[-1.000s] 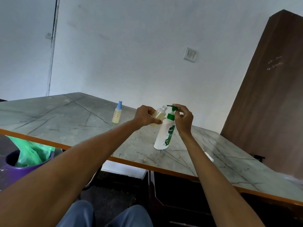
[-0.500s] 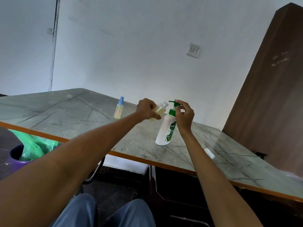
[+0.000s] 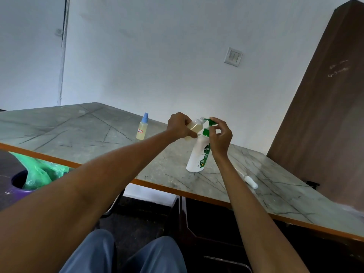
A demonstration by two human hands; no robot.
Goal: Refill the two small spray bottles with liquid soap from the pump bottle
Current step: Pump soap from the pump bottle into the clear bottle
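Observation:
My left hand (image 3: 179, 126) grips a small open bottle (image 3: 195, 126) of pale yellow liquid, tilted with its mouth right under the green nozzle of the pump bottle (image 3: 199, 154). The white pump bottle stands upright on the marble table (image 3: 78, 133). My right hand (image 3: 219, 135) is at the green pump head, fingers curled around it from the right. A second small spray bottle (image 3: 142, 128) with a blue cap stands capped on the table to the left. A white spray cap with its tube (image 3: 248, 179) lies on the table at the right.
A purple bin with a green bag (image 3: 31, 177) sits on the floor at the left, below the table's orange edge. A brown wooden panel (image 3: 323, 115) stands at the right end of the table. My knees are under the near edge.
The view has shifted slightly. Both hands stay at the pump head, with the small bottle's mouth kept at the nozzle.

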